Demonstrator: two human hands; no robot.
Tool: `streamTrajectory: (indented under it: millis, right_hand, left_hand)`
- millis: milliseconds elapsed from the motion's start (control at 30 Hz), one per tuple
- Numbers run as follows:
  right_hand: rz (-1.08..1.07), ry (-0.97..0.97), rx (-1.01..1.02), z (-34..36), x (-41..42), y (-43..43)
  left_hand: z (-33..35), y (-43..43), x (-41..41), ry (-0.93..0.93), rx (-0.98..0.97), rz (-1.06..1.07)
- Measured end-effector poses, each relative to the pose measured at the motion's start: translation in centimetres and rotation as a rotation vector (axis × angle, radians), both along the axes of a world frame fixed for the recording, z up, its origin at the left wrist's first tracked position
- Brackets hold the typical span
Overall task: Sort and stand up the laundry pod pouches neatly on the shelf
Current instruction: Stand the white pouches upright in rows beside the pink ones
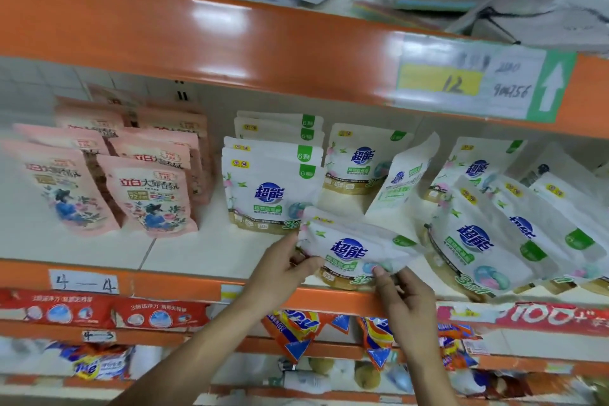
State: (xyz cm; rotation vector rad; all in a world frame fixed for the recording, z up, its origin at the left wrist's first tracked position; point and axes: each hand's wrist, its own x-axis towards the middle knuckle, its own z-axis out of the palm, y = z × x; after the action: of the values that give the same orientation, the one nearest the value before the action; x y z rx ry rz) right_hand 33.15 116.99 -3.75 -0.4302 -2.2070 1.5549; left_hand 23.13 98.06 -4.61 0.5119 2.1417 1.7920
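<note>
Head view: our left hand (283, 269) and right hand (407, 298) both pinch a tilted white pouch (352, 252) at the shelf (184, 252) front, and we should set it upright on its base, squarely before the standing row (270, 194), clear of the slumped pile (478, 247).

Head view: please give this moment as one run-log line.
held: white pouch, tilted | left hand: pinches its left edge | right hand: pinches its lower edge | pink pouches: upright | right white pouches: toppled

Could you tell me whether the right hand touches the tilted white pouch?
Touching. The head view shows the right hand pinching the lower edge of the tilted white plastic pouch.
</note>
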Motion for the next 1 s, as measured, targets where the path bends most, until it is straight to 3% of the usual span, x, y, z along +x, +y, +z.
streamTrajectory:
  millis: [200,367,767,1000]
  right_hand:
    - [0.137,-0.055,-0.089,0.3,-3.5,-4.9]
    - [0.195,-0.088,-0.016,0.3,-5.7,-7.9]
    - [0.117,-0.034,0.055,-0.4,-7.6,-9.9]
    - [0.106,-0.013,0.036,-0.9,-7.8,-9.7]
  left_hand:
    - [-0.7,-5.5,-0.8,-0.019,0.032,0.153]
    - [-0.6,-8.5,-1.7,0.012,0.036,0.254]
    - [0.0,-10.0,-3.0,0.06,-0.013,0.273]
    - [-0.2,-9.2,-2.8,0.066,0.055,0.436]
